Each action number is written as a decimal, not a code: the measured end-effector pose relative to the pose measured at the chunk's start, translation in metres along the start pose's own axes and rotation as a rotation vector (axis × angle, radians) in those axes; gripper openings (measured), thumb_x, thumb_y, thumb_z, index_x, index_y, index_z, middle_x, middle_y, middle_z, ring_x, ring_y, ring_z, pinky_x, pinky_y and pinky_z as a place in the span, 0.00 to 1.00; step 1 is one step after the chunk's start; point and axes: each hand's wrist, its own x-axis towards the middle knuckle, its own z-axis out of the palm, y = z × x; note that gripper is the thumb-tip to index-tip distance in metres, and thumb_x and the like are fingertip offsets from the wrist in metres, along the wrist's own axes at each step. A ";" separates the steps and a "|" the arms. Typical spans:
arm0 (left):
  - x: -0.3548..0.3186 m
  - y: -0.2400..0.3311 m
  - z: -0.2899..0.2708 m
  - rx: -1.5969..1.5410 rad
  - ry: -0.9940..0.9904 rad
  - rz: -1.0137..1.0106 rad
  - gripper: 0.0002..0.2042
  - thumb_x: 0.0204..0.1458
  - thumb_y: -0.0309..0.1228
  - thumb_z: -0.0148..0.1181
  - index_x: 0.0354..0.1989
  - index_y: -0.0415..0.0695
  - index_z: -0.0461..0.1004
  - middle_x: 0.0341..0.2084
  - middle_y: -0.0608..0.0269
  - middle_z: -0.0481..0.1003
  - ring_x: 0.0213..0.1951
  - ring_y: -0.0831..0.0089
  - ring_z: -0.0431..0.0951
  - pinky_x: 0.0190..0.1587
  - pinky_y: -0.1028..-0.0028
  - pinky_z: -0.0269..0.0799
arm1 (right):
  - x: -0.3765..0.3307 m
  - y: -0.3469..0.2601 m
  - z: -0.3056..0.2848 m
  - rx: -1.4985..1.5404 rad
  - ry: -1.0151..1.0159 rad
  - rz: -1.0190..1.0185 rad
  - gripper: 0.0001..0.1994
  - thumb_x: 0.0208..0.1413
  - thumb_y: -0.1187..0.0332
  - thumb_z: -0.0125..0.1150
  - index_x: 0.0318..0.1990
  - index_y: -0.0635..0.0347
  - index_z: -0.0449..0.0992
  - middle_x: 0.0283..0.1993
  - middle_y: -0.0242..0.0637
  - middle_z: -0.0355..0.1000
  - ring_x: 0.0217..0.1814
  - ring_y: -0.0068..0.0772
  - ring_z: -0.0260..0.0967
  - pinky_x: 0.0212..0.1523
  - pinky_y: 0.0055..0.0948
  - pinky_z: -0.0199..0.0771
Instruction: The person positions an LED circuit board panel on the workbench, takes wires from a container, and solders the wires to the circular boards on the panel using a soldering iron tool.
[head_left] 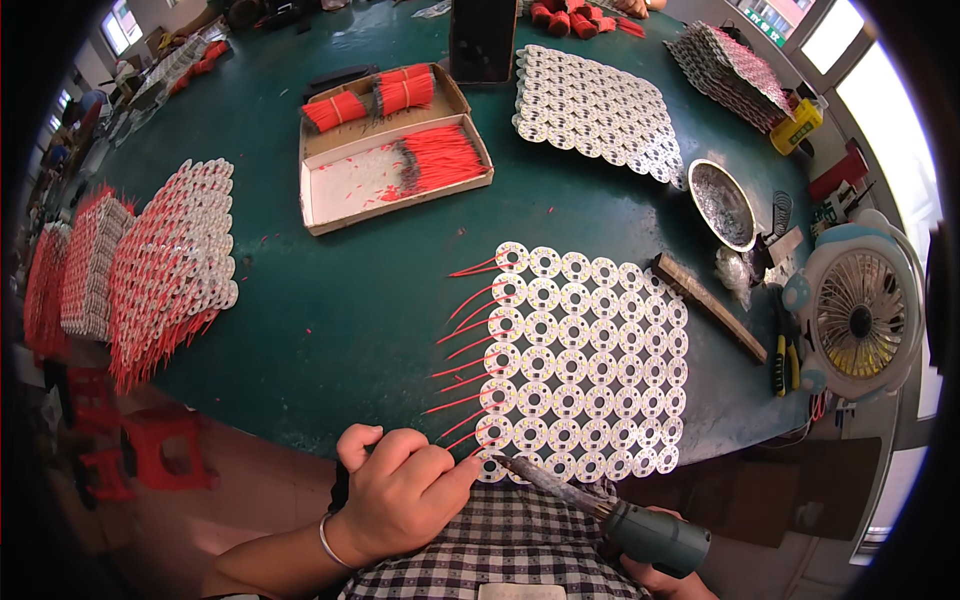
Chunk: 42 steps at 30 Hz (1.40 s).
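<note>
A sheet of joined round white LED circuit boards point(596, 435) lies at the near edge of the green table, over my lap. Thin red wires point(463, 378) stick out leftward from its left column. At the bottom-left board, my left hand point(405, 492) is closed in a pinch on the end of a red wire. From the right, my right hand point(655, 574) grips a dark green soldering iron point(655, 537), partly hiding the fingers behind its handle. The iron's tip points left and meets the same corner board beside my left fingertips.
A cardboard box point(315, 205) holds cut red wires. Stacked wired boards point(175, 260) stand left; another sheet point(595, 105) lies far right. A wooden bar point(710, 308), metal bowl point(722, 205), pliers point(785, 355) and small fan point(860, 315) are at right. Red stools point(168, 445) stand below.
</note>
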 end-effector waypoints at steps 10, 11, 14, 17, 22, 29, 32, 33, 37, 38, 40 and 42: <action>-0.002 0.001 0.001 0.010 -0.008 -0.016 0.06 0.41 0.31 0.64 0.29 0.54 0.79 0.23 0.77 0.65 0.32 0.78 0.69 0.53 0.62 0.50 | 0.012 -0.002 -0.015 -0.539 -0.123 -0.323 0.28 0.49 0.52 0.62 0.51 0.64 0.67 0.34 0.45 0.75 0.33 0.39 0.75 0.34 0.35 0.78; -0.002 0.001 0.000 0.013 -0.009 -0.022 0.06 0.40 0.31 0.64 0.29 0.55 0.79 0.23 0.77 0.65 0.33 0.78 0.69 0.53 0.62 0.50 | 0.009 -0.002 -0.015 -0.540 -0.126 -0.324 0.28 0.49 0.52 0.62 0.51 0.64 0.67 0.34 0.45 0.75 0.33 0.39 0.75 0.34 0.35 0.78; 0.004 0.002 0.005 -0.001 -0.015 0.001 0.06 0.40 0.31 0.64 0.29 0.55 0.79 0.23 0.77 0.65 0.33 0.78 0.69 0.53 0.62 0.50 | 0.012 -0.035 0.005 0.497 0.316 0.222 0.35 0.49 0.44 0.64 0.55 0.65 0.67 0.40 0.43 0.75 0.40 0.34 0.73 0.45 0.38 0.75; 0.001 -0.002 0.003 0.021 -0.011 -0.003 0.06 0.41 0.31 0.64 0.30 0.55 0.79 0.24 0.78 0.65 0.32 0.78 0.68 0.52 0.63 0.50 | 0.057 -0.040 0.004 0.824 0.493 -0.044 0.35 0.48 0.57 0.67 0.59 0.70 0.63 0.48 0.52 0.73 0.46 0.39 0.74 0.44 0.35 0.76; 0.001 -0.005 0.000 0.013 0.008 0.021 0.08 0.39 0.34 0.67 0.30 0.57 0.79 0.26 0.79 0.66 0.33 0.78 0.68 0.45 0.64 0.51 | 0.090 -0.026 0.003 0.724 0.546 -0.093 0.30 0.54 0.49 0.55 0.57 0.62 0.64 0.44 0.43 0.74 0.51 0.40 0.70 0.70 0.48 0.45; 0.070 -0.066 -0.035 0.019 0.193 0.043 0.12 0.38 0.30 0.68 0.34 0.49 0.78 0.29 0.71 0.71 0.34 0.67 0.70 0.40 0.63 0.62 | 0.100 -0.037 0.020 0.772 0.608 -0.118 0.30 0.53 0.52 0.59 0.57 0.63 0.63 0.46 0.43 0.72 0.53 0.40 0.69 0.65 0.44 0.55; 0.133 -0.101 -0.019 0.059 0.248 0.046 0.07 0.39 0.24 0.66 0.29 0.45 0.78 0.26 0.65 0.72 0.33 0.63 0.71 0.37 0.65 0.65 | 0.103 -0.035 0.022 0.873 0.695 -0.108 0.30 0.52 0.53 0.61 0.56 0.64 0.64 0.45 0.44 0.72 0.53 0.38 0.69 0.62 0.44 0.61; 0.152 -0.113 -0.010 0.076 0.190 0.037 0.05 0.41 0.24 0.65 0.29 0.44 0.79 0.27 0.63 0.73 0.34 0.62 0.72 0.38 0.64 0.67 | 0.103 -0.035 0.023 0.929 0.735 -0.091 0.30 0.52 0.53 0.61 0.56 0.65 0.63 0.45 0.44 0.72 0.53 0.37 0.69 0.61 0.44 0.63; 0.199 -0.148 0.022 0.053 -0.019 -0.062 0.05 0.43 0.27 0.65 0.30 0.43 0.79 0.28 0.59 0.74 0.38 0.57 0.73 0.44 0.62 0.70 | 0.103 -0.038 0.025 0.893 0.759 -0.056 0.30 0.52 0.52 0.61 0.56 0.64 0.64 0.44 0.45 0.72 0.49 0.38 0.70 0.62 0.44 0.63; 0.204 -0.150 0.025 0.092 -0.059 -0.066 0.05 0.44 0.28 0.65 0.30 0.43 0.80 0.29 0.58 0.75 0.39 0.56 0.73 0.44 0.62 0.70 | 0.102 -0.037 0.022 0.898 0.757 -0.057 0.30 0.52 0.52 0.61 0.56 0.64 0.64 0.44 0.45 0.72 0.49 0.38 0.70 0.62 0.44 0.63; 0.215 -0.155 0.031 0.127 -0.100 -0.063 0.05 0.44 0.28 0.65 0.30 0.43 0.80 0.29 0.57 0.75 0.40 0.56 0.74 0.45 0.62 0.70 | 0.097 -0.038 0.015 0.947 0.607 -0.036 0.25 0.54 0.58 0.61 0.56 0.65 0.67 0.50 0.45 0.72 0.53 0.42 0.70 0.55 0.44 0.71; 0.222 -0.159 0.038 0.227 -0.225 -0.103 0.05 0.44 0.28 0.65 0.30 0.43 0.80 0.29 0.56 0.75 0.40 0.56 0.74 0.46 0.61 0.70 | 0.097 -0.040 0.014 0.915 0.623 -0.015 0.26 0.54 0.56 0.60 0.56 0.64 0.67 0.50 0.45 0.72 0.54 0.43 0.70 0.56 0.45 0.70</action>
